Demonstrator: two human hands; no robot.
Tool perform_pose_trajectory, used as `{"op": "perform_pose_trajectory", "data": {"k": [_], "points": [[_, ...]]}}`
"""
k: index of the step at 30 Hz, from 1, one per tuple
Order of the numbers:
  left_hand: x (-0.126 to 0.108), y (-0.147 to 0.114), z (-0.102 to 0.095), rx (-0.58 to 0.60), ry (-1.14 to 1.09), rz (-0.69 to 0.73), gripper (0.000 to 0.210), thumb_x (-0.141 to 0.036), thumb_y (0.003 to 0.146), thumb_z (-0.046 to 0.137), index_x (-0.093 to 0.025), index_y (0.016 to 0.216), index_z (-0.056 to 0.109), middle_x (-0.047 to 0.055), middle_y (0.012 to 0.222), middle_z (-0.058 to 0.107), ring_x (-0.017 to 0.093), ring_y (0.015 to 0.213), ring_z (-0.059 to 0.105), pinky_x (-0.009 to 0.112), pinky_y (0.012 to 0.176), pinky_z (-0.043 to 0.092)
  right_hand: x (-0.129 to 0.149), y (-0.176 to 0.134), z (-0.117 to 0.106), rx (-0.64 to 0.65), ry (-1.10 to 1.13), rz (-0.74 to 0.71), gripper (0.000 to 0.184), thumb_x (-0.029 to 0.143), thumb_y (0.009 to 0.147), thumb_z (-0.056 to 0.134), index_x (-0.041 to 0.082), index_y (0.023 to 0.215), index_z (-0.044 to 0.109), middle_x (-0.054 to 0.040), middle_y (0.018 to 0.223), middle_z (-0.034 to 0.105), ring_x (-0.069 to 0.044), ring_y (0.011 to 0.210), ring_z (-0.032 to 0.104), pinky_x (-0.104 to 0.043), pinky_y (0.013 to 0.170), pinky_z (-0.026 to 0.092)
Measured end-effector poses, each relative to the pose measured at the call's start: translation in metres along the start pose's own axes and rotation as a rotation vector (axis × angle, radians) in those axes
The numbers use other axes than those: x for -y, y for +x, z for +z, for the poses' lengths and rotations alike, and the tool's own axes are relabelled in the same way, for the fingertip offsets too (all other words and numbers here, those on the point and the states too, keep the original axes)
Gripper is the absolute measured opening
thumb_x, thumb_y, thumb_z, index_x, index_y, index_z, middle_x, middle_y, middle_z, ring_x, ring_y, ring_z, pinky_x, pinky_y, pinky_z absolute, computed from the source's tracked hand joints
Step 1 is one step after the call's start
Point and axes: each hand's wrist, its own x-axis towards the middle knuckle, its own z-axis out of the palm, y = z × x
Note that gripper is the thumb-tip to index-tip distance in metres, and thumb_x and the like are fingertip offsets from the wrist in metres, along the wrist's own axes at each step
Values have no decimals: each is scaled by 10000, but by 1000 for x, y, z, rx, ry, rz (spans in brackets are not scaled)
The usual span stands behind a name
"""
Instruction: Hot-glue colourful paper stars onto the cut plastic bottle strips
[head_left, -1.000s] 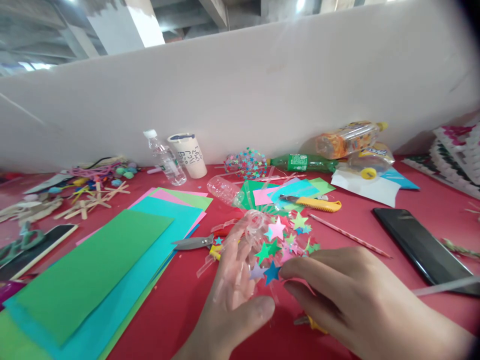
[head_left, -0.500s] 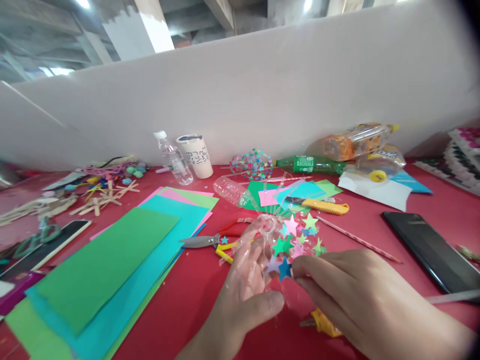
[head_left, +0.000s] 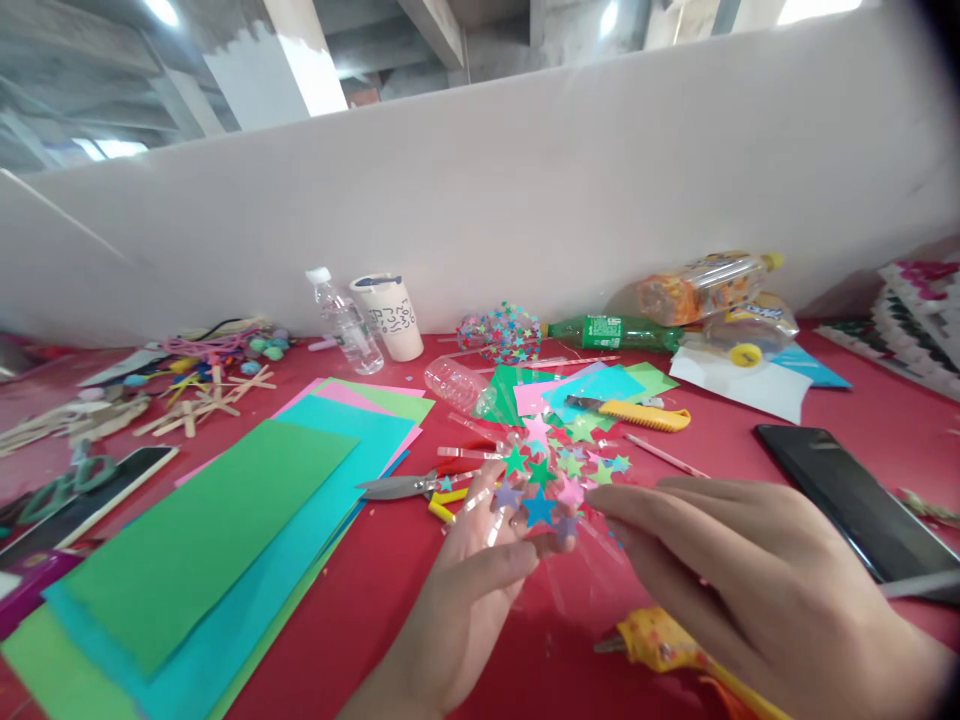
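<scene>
My left hand [head_left: 480, 585] is closed around a clear plastic bottle piece [head_left: 551, 560] cut into thin strips that fan outward. Small paper stars in pink, green, blue and purple cover its middle, among them a blue star [head_left: 538, 508] facing me. My right hand [head_left: 720, 560] comes in from the right with fingers together, fingertips at the edge of a pink star [head_left: 571, 492]; what they pinch, if anything, is hidden. Below it lies a yellow glue gun [head_left: 652, 640], partly covered. Scissors [head_left: 401, 487] with red and yellow handles lie behind my left hand.
Coloured paper sheets [head_left: 247, 530] are stacked at left. A yellow utility knife [head_left: 645, 414], a pencil [head_left: 667, 455] and a black phone [head_left: 847, 500] lie to the right. Along the wall are a cup [head_left: 394, 320], a green bottle [head_left: 607, 332] and a star-covered ball [head_left: 510, 333].
The star-covered plastic piece has turned and shifted left, its stars now facing me more. The blue star is now clear of my right fingertips. More of the glue gun shows.
</scene>
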Motion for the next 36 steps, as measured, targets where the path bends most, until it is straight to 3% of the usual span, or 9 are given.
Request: {"op": "perform_pose_trajectory", "data": {"k": [3, 7, 12, 17, 19, 21, 24, 30, 36], "points": [[-2, 3, 2, -66, -53, -15, 968, -68, 770, 642, -281, 1507, 51, 93, 1169, 618, 259, 1079, 618, 445, 1003, 415, 0, 5, -3, 3, 39, -44, 153, 136, 959, 429, 176, 1068, 528, -8, 653, 624, -133, 505, 515, -269, 460, 316], [-6, 6, 6, -154, -73, -32, 929, -29, 781, 597, -248, 1496, 46, 61, 961, 639, 211, 914, 664, 414, 930, 468, 1, 8, -4, -5, 27, -74, 133, 135, 958, 433, 162, 1054, 521, -10, 643, 621, -137, 496, 526, -271, 462, 330], [-16, 9, 6, -133, -62, -111, 730, -46, 809, 546, -154, 1427, 174, 92, 900, 679, 193, 891, 688, 336, 894, 467, -2, 8, -8, -31, -32, -38, 159, 186, 960, 435, 194, 1082, 537, -15, 730, 688, -134, 533, 599, -252, 494, 393], [-31, 2, 4, -84, -3, -213, 324, -58, 753, 591, -130, 1062, 521, 90, 792, 702, 194, 823, 702, 300, 825, 471, -18, 13, -3, 61, 94, 290, 200, 361, 924, 489, 239, 1025, 611, -23, 818, 679, -164, 586, 603, -286, 534, 436], [-36, -6, 3, -78, 25, -240, 163, -72, 746, 600, -139, 889, 561, 98, 791, 713, 191, 817, 702, 290, 812, 469, -21, 17, 3, 117, 244, 440, 267, 449, 894, 516, 240, 1023, 622, -57, 970, 658, -202, 725, 626, -337, 633, 470], [-40, -14, 1, -79, 52, -250, 91, -89, 751, 607, -145, 816, 576, 102, 805, 726, 193, 834, 704, 291, 823, 467, -21, 19, 11, 158, 356, 493, 347, 516, 879, 516, 230, 1050, 612, -83, 1072, 631, -227, 838, 636, -369, 712, 494], [-41, -27, -3, -77, 74, -273, 66, -102, 758, 592, -140, 810, 607, 109, 845, 738, 197, 883, 702, 308, 877, 457, -13, 20, 25, 228, 469, 533, 385, 533, 878, 501, 213, 1072, 590, -93, 1052, 654, -226, 838, 661, -363, 692, 531], [-36, -48, -14, -29, 141, -362, 178, -167, 798, 528, -73, 815, 678, 148, 869, 747, 200, 851, 704, 303, 879, 460, 4, 10, 47, 356, 686, 606, 307, 463, 920, 469, 177, 991, 552, 18, 664, 625, -175, 624, 666, -308, 608, 551], [-33, -55, -34, -2, 256, -407, 258, -234, 883, 491, -72, 850, 690, 119, 853, 749, 174, 815, 702, 291, 842, 471, 6, 3, 58, 461, 699, 658, 233, 363, 955, 535, 142, 978, 602, 19, 766, 627, -107, 613, 610, -280, 604, 535]]}}
